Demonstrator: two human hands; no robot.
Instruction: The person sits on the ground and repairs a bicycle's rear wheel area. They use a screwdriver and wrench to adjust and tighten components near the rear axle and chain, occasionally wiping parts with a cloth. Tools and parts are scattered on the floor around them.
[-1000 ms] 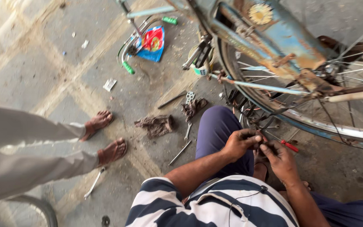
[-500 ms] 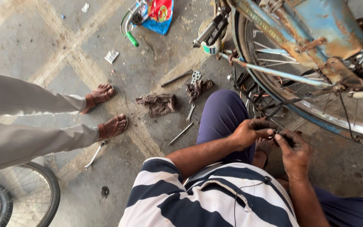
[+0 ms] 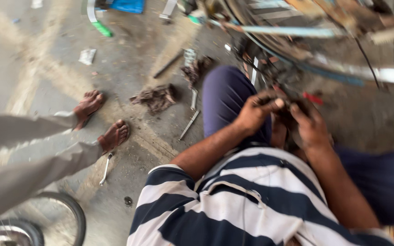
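Two bare hands close together over a small, dark part at the lower edge of a bicycle wheel [image 3: 343, 68], just above the person's knee in dark blue trousers [image 3: 226, 98]. The left hand [image 3: 256, 111] has its fingers [image 3: 270, 98] curled tight around the dark part [image 3: 288, 107]; the right hand [image 3: 313, 130] meets it from the other side, its fingers bent onto the same piece. Motion blur hides the exact grip and the shape of what is held.

Judging by its colour and its place among the spokes and frame, the part looks like greasy metal: stiff, fairly light, and likely slippery, so a firm pinch on its edges with both hands seems the safest hold.

Around the hands, a red-tipped piece [image 3: 313, 98] shows just beside the right hand. On the concrete floor [image 3: 46, 86] lie a crumpled dirty rag [image 3: 156, 98], a second rag [image 3: 197, 68], a short metal tool [image 3: 189, 124] near the knee, and a spanner [image 3: 106, 167] beside another person's bare feet [image 3: 101, 120]. That person's pale trouser legs [image 3: 23, 155] cross the left of the frame. A second wheel [image 3: 46, 223] sits at the bottom left corner, and a green-tipped tool [image 3: 97, 20] rests near the top.
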